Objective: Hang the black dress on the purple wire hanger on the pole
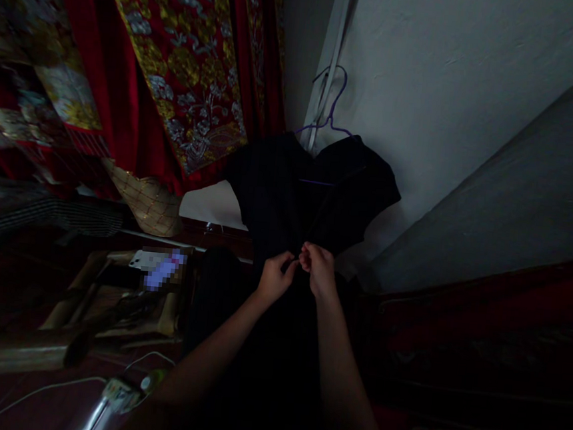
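Observation:
A dark, short-sleeved garment (273, 187) with an open V-shaped front hangs on a thin purple hanger (331, 115) against the wall. At the bottom of the V, both hands meet on the garment's front. My left hand (275, 279) is closed, thumb and fingertips pinching the front edge. Right beside it, my right hand (317, 266) is also closed, fingers curled in at the same spot. Any small fastener between the fingertips is too dark to make out. The lower part of the garment blends into the dark area between my forearms.
Red embroidered cloth (189, 66) hangs at upper left. A bamboo stool (170, 315) at left carries a phone (145, 259). Below it are a bamboo pole (18, 352) and a power strip (123, 395) with white cables. A pale wall (428, 87) rises behind.

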